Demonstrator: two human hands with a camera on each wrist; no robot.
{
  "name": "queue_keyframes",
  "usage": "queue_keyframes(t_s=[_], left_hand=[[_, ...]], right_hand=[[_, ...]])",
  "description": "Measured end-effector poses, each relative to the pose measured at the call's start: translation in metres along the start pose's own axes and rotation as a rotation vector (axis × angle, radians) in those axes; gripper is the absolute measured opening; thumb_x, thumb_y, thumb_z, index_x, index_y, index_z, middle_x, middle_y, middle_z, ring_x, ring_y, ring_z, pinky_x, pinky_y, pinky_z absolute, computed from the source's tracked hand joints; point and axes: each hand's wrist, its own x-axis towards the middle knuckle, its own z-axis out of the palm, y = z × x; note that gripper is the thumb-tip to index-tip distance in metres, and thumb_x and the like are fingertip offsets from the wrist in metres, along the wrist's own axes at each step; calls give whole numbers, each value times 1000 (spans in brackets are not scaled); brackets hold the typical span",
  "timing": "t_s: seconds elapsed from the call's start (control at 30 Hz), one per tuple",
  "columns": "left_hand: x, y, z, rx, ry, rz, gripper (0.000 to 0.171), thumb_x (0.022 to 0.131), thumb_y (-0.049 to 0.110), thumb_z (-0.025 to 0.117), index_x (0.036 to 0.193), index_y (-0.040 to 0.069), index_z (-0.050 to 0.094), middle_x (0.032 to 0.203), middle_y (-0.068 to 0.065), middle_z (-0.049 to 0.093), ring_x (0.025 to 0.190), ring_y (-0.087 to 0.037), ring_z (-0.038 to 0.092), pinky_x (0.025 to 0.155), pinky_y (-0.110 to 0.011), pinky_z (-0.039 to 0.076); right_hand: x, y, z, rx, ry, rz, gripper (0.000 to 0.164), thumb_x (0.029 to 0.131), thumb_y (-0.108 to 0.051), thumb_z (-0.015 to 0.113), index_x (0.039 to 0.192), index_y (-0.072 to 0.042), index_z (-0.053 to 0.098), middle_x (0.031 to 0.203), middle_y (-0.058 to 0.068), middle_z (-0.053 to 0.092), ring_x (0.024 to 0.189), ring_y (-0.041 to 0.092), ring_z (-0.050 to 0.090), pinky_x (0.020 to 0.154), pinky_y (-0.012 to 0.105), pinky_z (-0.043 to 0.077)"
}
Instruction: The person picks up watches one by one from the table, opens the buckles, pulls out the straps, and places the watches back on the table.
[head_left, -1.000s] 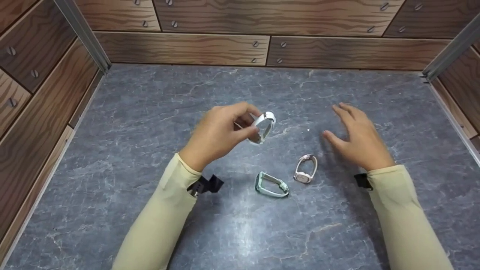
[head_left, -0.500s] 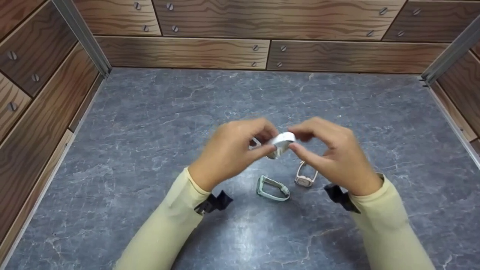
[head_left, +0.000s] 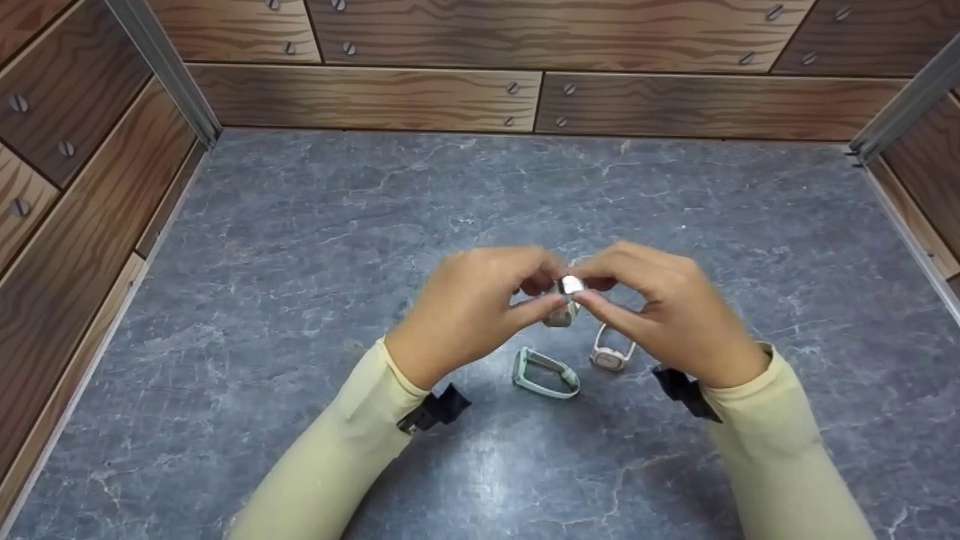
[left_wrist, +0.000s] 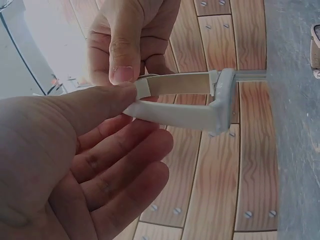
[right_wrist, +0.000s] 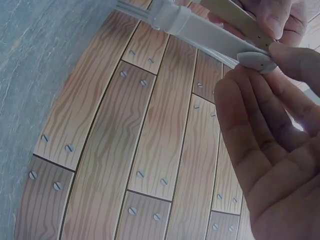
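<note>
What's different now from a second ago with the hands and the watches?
The right hand has come in from the right and now pinches the white watch too. The left hand has moved a little right and closer to the person, bringing that watch along. It's still holding on. The green watch and pink watch stayed put on the table.
</note>
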Motion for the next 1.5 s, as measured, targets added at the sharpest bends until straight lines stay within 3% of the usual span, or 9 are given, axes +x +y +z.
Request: queue_keyframes(t_s=[0.27,0.63,1.03,1.27,1.5], left_hand=[[0,1,-2,-71,19,-4,12,98,21,74,106,13,72,97,8,77,87,1,71,75,-16,55],[-1,4,-1,44,48,56,21,97,33,73,110,17,76,101,9,77,90,-2,71,78,-20,55],[-2,5,-3,-115,70,65,11,99,17,73,106,9,73,102,1,77,90,-5,73,79,-16,57],[-1,3,-3,-160,121,83,11,98,13,73,107,6,72,102,-1,77,90,-6,73,82,-13,55],[-2,3,-3,-153,110,66,12,99,13,71,110,7,71,103,-1,76,90,-5,72,81,-12,55]], right_hand=[[0,0,-1,21,-16,24,24,88,-1,80,110,-11,75,101,-3,75,87,12,68,80,19,55],[1,0,2,-14,-10,-32,20,87,-6,83,103,-13,74,96,-4,73,88,12,69,85,16,53],[0,-1,-1,16,12,-11,20,87,-7,82,104,-14,75,97,-5,73,88,9,66,84,17,52],[-1,0,-2,-9,-13,9,21,87,-8,83,105,-15,74,98,-6,73,89,9,67,84,19,53],[-1,-1,-2,-18,-9,3,19,88,-6,82,103,-13,74,96,-6,73,89,11,70,85,17,54]])
